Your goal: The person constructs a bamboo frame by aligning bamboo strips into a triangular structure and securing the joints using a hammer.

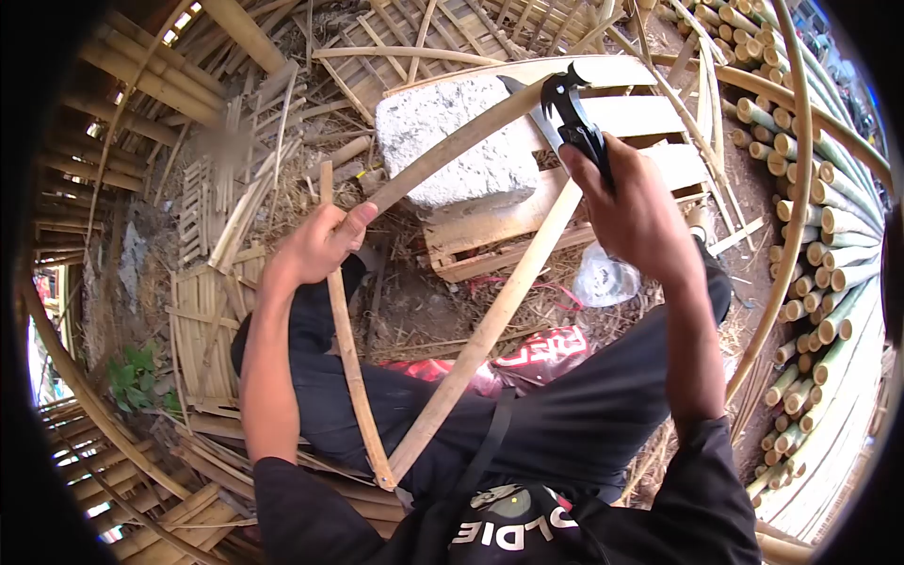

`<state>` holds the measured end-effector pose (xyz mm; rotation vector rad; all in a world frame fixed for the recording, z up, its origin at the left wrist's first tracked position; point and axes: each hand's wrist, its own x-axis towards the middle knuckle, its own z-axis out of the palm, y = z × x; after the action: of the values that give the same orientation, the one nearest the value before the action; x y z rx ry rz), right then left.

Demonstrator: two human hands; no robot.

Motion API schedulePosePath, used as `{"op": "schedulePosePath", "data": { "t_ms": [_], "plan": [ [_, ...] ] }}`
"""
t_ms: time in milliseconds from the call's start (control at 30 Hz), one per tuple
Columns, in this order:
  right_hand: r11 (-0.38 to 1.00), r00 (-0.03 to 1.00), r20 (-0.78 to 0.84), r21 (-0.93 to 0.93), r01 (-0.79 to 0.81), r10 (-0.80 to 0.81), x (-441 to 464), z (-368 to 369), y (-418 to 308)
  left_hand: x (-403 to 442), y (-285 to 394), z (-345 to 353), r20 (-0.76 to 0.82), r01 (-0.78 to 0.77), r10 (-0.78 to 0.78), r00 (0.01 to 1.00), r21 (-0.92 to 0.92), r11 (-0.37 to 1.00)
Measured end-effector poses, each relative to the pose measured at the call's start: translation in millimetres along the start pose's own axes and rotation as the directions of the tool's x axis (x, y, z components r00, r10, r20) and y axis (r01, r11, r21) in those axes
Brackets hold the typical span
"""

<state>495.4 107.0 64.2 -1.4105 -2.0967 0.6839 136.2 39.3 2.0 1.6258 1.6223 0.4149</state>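
My left hand (325,240) is closed around a bamboo strip (452,155), which slants up to the right across a rough pale block (452,141). A thinner bamboo strip (348,363) runs down past the same hand. It meets a longer bamboo strip (485,334) near my lap, forming a V. In my right hand (631,202) is a black tool (576,113) with a hooked, claw-like head, held at the far end of the upper strip. A grey, pointed piece (541,113) shows beside the tool; whether it belongs to it I cannot tell.
A wooden pallet-like base (490,254) lies under the block. A clear plastic bag (605,276) and a red printed sack (541,353) lie near my legs. Stacked bamboo poles (829,226) line the right, and bamboo slats (207,320) lie at left.
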Motion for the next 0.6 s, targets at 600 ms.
{"op": "schedulePosePath", "data": {
  "t_ms": [600],
  "plan": [
    [0.975,0.783,0.589,-0.201,-0.096,0.199,83.1,-101.0,-40.9,0.2,8.7,5.7,0.038,0.159,-0.155,0.987,-0.303,0.94]
  ]
}}
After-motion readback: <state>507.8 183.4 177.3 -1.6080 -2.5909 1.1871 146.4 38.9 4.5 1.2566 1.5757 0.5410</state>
